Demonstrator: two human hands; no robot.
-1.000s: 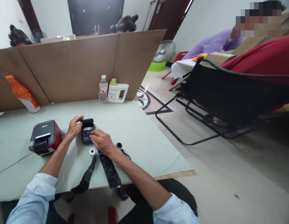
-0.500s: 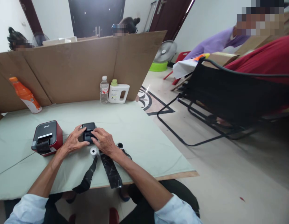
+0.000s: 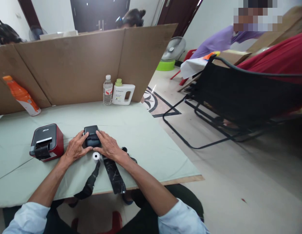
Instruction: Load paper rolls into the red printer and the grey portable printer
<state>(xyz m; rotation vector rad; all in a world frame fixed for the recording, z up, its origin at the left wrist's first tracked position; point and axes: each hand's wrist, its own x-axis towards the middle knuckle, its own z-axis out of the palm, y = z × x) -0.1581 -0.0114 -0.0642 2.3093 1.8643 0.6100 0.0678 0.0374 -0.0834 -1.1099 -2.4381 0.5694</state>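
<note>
Item 1: small dark portable printer [image 3: 92,136], flat on the pale green table cover [image 3: 146,136], near the front edge, lid down as far as could be seen. Left hand [image 3: 74,149] lay against its left side, fingers spread and half curled, thumb at the near edge. Right hand [image 3: 107,148] lay against its right side, fingers loosely bent over the top corner. Neither hand lifted it; both pressed or steadied it.

Item 2: white paper roll [image 3: 96,156], just beside the printer's near edge, between the 2 wrists.

Item 3: 2 black printed strips [image 3: 113,174], trailing from the roll area over the table edge.

Item 4: red-and-black label printer [image 3: 47,142], well apart to the left.

Item 5: clear water bottle [image 3: 107,90], white jug [image 3: 123,94] and orange bottle [image 3: 20,96], against the cardboard screen [image 3: 73,65].

Risk, as judged: uneven pressure from the hands could have slid the printer; a wrist could have nudged the loose roll off the edge; the overhanging strips could have dragged down.
</note>
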